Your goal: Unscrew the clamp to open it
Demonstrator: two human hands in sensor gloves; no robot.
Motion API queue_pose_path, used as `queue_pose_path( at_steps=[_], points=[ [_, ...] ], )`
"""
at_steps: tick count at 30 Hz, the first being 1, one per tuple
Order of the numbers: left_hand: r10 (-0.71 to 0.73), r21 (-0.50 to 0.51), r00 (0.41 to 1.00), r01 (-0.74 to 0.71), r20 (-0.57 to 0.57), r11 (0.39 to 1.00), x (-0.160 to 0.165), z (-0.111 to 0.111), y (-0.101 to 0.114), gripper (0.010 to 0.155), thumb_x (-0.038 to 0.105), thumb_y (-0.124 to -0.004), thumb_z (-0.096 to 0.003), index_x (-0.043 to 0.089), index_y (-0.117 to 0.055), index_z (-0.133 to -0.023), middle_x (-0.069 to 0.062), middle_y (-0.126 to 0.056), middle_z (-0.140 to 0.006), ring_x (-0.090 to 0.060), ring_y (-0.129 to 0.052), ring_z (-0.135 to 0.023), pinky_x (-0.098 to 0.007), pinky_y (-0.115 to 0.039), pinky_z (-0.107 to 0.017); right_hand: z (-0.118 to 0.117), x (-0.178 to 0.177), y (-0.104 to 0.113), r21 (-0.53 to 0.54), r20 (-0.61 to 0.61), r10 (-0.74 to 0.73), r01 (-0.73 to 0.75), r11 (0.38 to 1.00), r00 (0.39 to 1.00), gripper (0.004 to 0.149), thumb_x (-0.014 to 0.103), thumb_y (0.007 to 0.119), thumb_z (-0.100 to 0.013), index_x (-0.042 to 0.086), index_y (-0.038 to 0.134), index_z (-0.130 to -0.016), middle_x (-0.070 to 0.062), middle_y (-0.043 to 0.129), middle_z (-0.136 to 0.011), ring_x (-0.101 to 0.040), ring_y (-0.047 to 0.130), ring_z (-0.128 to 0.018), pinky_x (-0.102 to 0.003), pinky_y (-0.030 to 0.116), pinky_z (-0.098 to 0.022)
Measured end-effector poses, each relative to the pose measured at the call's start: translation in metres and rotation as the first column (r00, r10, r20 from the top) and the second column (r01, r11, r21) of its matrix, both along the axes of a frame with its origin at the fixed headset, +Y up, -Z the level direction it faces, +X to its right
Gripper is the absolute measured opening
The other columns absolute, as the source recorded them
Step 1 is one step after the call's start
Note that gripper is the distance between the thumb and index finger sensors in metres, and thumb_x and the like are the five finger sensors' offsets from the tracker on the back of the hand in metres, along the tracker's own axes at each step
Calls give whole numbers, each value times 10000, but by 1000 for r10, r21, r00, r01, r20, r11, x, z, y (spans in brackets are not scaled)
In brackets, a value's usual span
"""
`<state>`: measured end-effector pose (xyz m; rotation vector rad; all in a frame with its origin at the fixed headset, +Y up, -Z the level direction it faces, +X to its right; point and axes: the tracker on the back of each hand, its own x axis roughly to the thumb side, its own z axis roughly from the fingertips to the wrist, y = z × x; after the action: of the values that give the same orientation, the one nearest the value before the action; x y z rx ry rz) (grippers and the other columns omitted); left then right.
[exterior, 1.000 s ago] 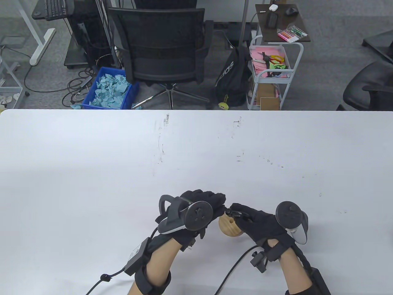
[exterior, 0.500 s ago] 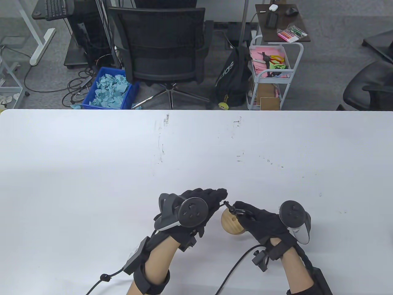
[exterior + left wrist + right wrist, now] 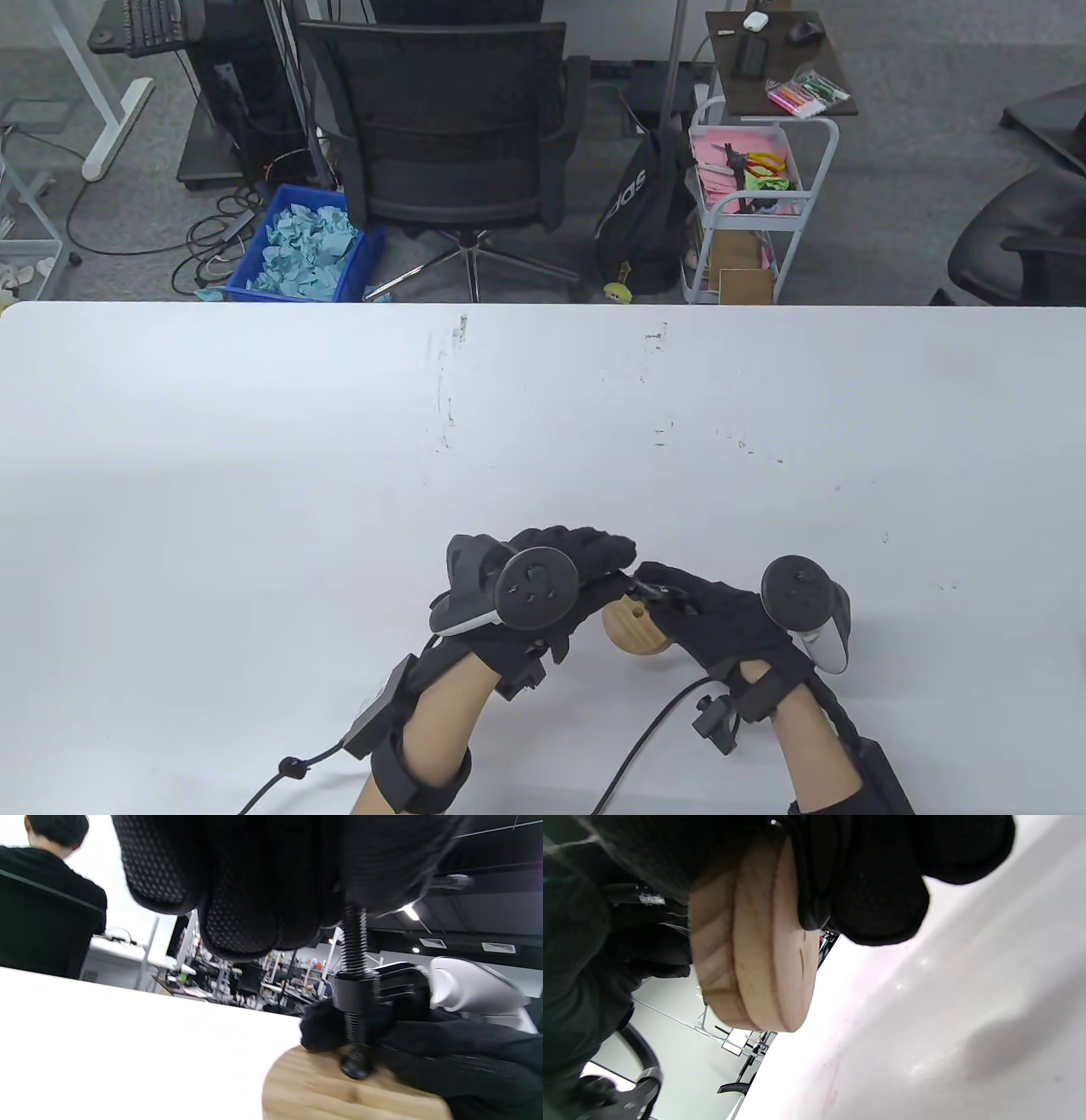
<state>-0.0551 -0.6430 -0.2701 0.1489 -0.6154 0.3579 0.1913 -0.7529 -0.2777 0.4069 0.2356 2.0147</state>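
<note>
black clamp [image 3: 356,993] sits at lower centre of the table view, between the two hands. its threaded screw [image 3: 354,942] runs through the collar and its tip meets the face of stacked round wooden discs [image 3: 632,626]. left hand [image 3: 543,586] is curled closed over the screw's upper end, fingertips [image 3: 242,921] bunched around it. right hand [image 3: 721,620] grips the clamp body and discs, fingers [image 3: 878,895] wrapped over the disc edge. white table [image 3: 339,441] underneath.

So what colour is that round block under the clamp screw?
Light tan wood grain; the round block shows best in the right wrist view.
</note>
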Motion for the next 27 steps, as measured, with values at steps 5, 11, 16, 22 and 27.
queue_pose_path(
  at_steps=[5, 11, 16, 22, 27],
  points=[
    [-23, 43, 998, 25, -63, 999, 1, 0, -1, 430, 627, -746, -464, 298, -943, -661, 37, -1035, -467, -92, -1064, -286, -284, -904, -329, 1, -3, 0, 9, -15, 26, -26, 1000, 1000, 483, 475, 804, -431, 410, 765, -908, -128, 794, -797, -138, 964, -516, -508, 735, -464],
    [-29, 41, 996, 32, -88, 999, 1, -2, -3, 446, 661, -726, -452, 299, -963, -559, 48, -1030, -359, -80, -1038, -188, -268, -902, -265, 1, -3, 0, -7, -11, 27, -27, 1000, 1000, 486, 470, 806, -431, 404, 763, -910, -134, 791, -798, -144, 962, -517, -513, 731, -464],
    [-10, 75, 996, 17, -92, 997, -3, 2, 2, 597, 697, -752, -428, 313, -820, -879, 53, -980, -751, -129, -1069, -541, -328, -886, -500, -1, 2, -1, -33, 10, 3, -3, 999, 1000, 486, 459, 811, -432, 393, 766, -912, -147, 787, -798, -157, 959, -520, -522, 722, -466],
    [51, -73, 994, -44, 99, 996, 6, 5, 2, 652, 520, -836, -459, 373, -626, -1058, 38, -700, -1125, -295, -755, -1065, -540, -670, -762, -1, 3, -1, -32, 17, 7, -6, 999, 1000, 486, 463, 810, -433, 400, 763, -913, -142, 784, -803, -155, 958, -524, -520, 721, -471],
    [-68, -22, 997, 69, 38, 997, 8, 4, -2, 540, 459, -835, -466, 400, -717, -990, 75, -786, -1069, -249, -759, -1074, -535, -666, -772, -1, 6, -1, -23, 17, -14, 14, 1000, 1000, 479, 467, 810, -431, 413, 771, -905, -133, 789, -804, -149, 960, -525, -516, 726, -472]
  ],
)
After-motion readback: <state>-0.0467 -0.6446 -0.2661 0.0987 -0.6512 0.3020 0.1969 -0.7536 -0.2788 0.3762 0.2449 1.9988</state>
